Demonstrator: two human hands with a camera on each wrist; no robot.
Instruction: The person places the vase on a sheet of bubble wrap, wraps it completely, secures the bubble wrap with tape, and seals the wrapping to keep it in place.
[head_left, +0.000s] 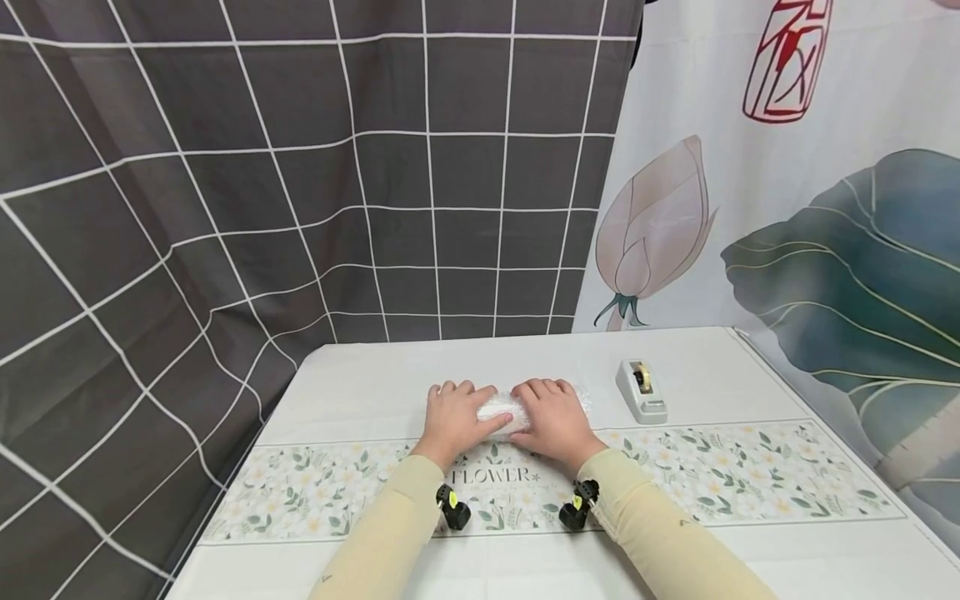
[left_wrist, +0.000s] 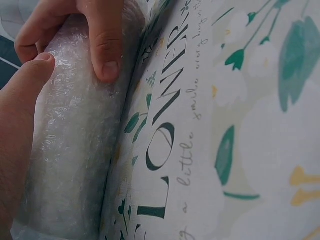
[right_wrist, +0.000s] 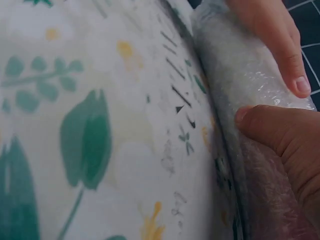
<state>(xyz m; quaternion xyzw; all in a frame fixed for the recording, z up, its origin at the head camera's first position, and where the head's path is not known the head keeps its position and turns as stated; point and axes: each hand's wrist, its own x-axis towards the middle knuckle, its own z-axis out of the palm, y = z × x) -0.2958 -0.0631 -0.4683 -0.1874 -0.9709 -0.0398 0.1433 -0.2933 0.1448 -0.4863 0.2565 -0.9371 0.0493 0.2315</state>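
A cylindrical roll of clear bubble wrap (head_left: 495,406) lies crosswise on the table between my two hands. My left hand (head_left: 456,419) holds its left part, fingers over the far side and the thumb along the top. On the right part, my right hand (head_left: 553,419) grips with its thumb on the near side and its fingers over the top. The left wrist view shows the roll (left_wrist: 75,145) close up, its layers shiny and crinkled. Whatever may lie inside the wrap cannot be made out. A little wrap shows past the right hand.
A white tape dispenser (head_left: 642,392) with a yellowish tape roll stands right of the hands. The white tablecloth (head_left: 360,383) has a floral band reading FLOWER. Behind hang a dark grid curtain (head_left: 465,175) and a flower-printed curtain (head_left: 675,100). Each wrist carries a small black camera.
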